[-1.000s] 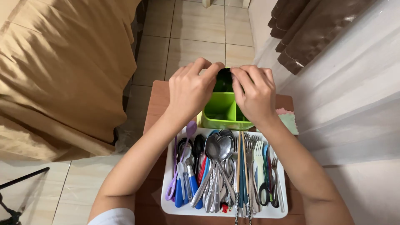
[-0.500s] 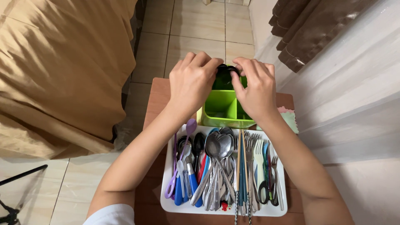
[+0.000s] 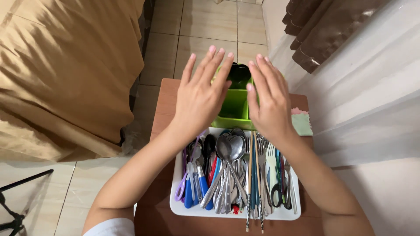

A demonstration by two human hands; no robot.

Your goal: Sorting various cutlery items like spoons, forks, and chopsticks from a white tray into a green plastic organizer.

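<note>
Head view. My left hand (image 3: pixel 202 98) and right hand (image 3: pixel 270 102) are spread flat with fingers extended, holding nothing, one on either side of the green compartment organiser (image 3: pixel 235 106) at the far end of the wooden bench (image 3: pixel 162 107). Whether the palms touch its walls I cannot tell. Just in front lies the white tray (image 3: pixel 178 175) packed with spoons (image 3: pixel 229 148), forks and chopsticks (image 3: pixel 251 175).
</note>
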